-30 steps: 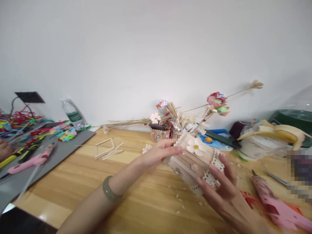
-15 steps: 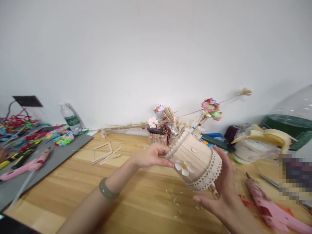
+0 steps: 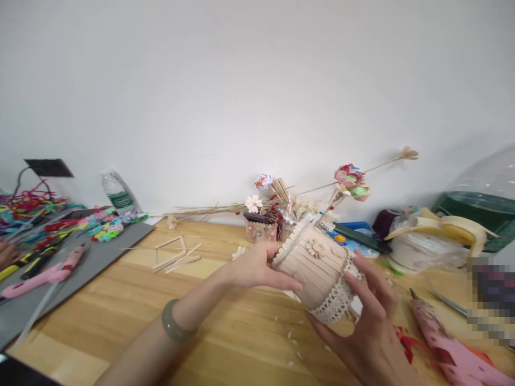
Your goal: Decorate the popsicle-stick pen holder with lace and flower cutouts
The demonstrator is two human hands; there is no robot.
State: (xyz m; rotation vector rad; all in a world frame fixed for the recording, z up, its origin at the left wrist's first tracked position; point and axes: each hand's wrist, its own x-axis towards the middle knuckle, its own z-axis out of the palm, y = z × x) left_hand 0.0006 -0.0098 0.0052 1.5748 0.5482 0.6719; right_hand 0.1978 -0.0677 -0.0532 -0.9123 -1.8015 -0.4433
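Note:
Tilted over on its side, a round holder (image 3: 319, 262) made of pale wooden craft sticks is between my two hands, above the table. One rim has a scalloped edge and the other end a band of cream crochet lace (image 3: 332, 303). A beige wooden flower (image 3: 314, 247) sits on the side that faces me. My left hand (image 3: 257, 265) grips the scalloped end, thumb along the sticks. Round the lace end, my right hand (image 3: 368, 305) is closed with its fingertips and thumb on the lace.
Pink glue guns lie at right (image 3: 442, 332) and on the grey mat (image 3: 100, 273) at left. Craft sticks (image 3: 177, 257), a decorated pot (image 3: 259, 230) with dried stems, a peeled banana (image 3: 450, 225), a large green-labelled bottle (image 3: 475, 209) and a small water bottle (image 3: 116, 193) are around.
The holder has turned about its length: the white daisy with the yellow centre has gone from the facing side, and the beige flower shows instead. My right fingers have closed onto the lace.

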